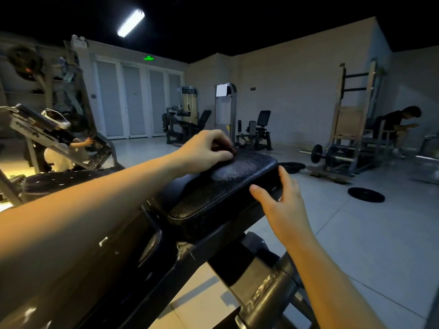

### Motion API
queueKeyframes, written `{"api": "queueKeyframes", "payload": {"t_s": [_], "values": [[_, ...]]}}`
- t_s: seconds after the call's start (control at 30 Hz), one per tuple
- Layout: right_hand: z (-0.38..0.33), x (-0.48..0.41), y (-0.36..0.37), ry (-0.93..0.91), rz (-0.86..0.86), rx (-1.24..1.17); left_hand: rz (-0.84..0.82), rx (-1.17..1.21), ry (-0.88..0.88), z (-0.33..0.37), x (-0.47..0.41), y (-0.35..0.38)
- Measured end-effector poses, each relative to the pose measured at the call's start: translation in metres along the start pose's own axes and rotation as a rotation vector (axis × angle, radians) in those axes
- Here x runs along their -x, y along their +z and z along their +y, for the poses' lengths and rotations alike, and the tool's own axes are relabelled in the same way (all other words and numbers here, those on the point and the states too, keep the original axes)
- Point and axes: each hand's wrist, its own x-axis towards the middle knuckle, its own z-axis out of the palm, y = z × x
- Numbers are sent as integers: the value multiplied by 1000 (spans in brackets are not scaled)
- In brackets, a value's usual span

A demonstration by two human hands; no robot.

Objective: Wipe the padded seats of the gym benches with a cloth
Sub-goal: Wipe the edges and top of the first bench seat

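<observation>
Head view: nearest is the bench frame (261, 293), a dark steel tube with raised lettering too blurred to read. Above it lies the black, grained seat pad (225, 186), angled away from the camera. The right hand (282, 203) grips the pad's right edge, thumb on the top surface and fingers (285, 176) wrapped over the side. At the pad's far end the left hand (206, 148) presses a dark red cloth (225, 149) onto the padding, its fingers curled and clamped on the cloth, which is mostly hidden beneath them.

Beyond the pad, two black weight plates lie flat on the pale floor, one just past the pad (293, 166) and one further right (365, 194). A loaded barbell (317, 153) rests beside a rack. A seated person (399, 124) bends forward at the right. Cable machines stand at the far wall; one carries a white sheet (222, 90) with no legible text. The green sign (148, 58) over the doors and a small dark wall plaque (253, 89) cannot be read.
</observation>
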Motion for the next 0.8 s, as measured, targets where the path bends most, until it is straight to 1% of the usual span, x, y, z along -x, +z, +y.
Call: {"api": "queueKeyframes", "payload": {"t_s": [0.03, 0.1, 0.17, 0.23, 0.3, 0.33, 0.37, 0.43, 0.53, 0.57, 0.63, 0.7, 0.8], "values": [[0, -1, 0, 3, -1, -1, -45, 31, 66, 15, 10, 2], [2, -2, 1, 9, 0, -11, -117, -8, 177, 30, 26, 6], [5, -2, 2, 7, 4, -16, -109, -53, 194, 24, 30, 3], [5, 0, 3, 11, 10, -16, -31, -116, 103, 0, 21, -4], [4, 1, 3, 18, 14, -14, 50, -210, -60, -24, 6, -11], [3, 1, 3, 22, 11, -11, 66, -238, -130, -29, 0, -12], [2, 2, 3, 22, 9, -7, 73, -253, -161, -29, -4, -10], [1, 3, 2, 12, 4, 2, 70, -221, -99, -12, -6, -2], [1, 1, 1, 2, -3, 20, -64, -99, 138, 35, 13, 10], [2, 0, 1, 2, -6, 24, -113, -93, 204, 45, 22, 12], [3, 0, 1, -1, -2, 26, -151, -102, 260, 45, 33, 8], [4, 0, 2, -2, 9, 23, -106, -126, 178, 20, 29, -4], [4, 1, 3, 9, 11, 11, 18, -251, -112, -26, 12, -20]]}}
